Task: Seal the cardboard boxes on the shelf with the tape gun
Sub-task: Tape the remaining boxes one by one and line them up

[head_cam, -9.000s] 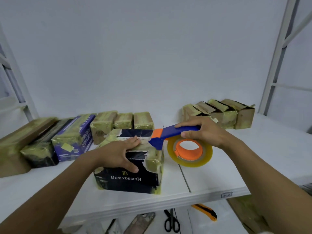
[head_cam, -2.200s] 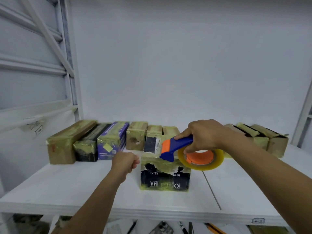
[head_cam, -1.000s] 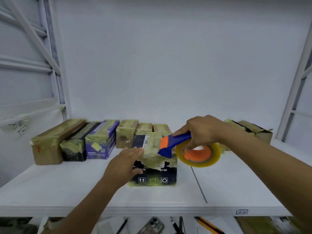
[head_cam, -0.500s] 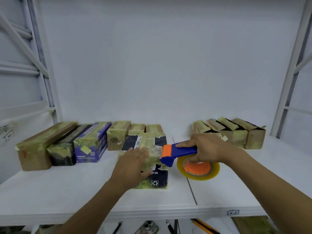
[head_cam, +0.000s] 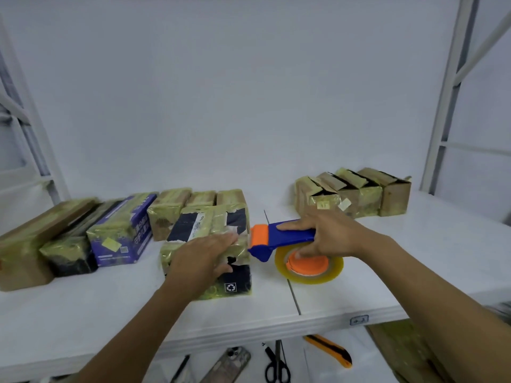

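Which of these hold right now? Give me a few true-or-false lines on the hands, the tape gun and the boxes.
1. The right hand grips the tape gun by its blue handle. True.
2. The left hand rests on top of the black box. True.
3. The tape gun's orange head meets the black box at its left side. False: it is at the box's right side.
4. The scissors lie on the shelf beside the tape gun. False: they lie below the shelf.
5. A purple box stands in the row at the left. True.
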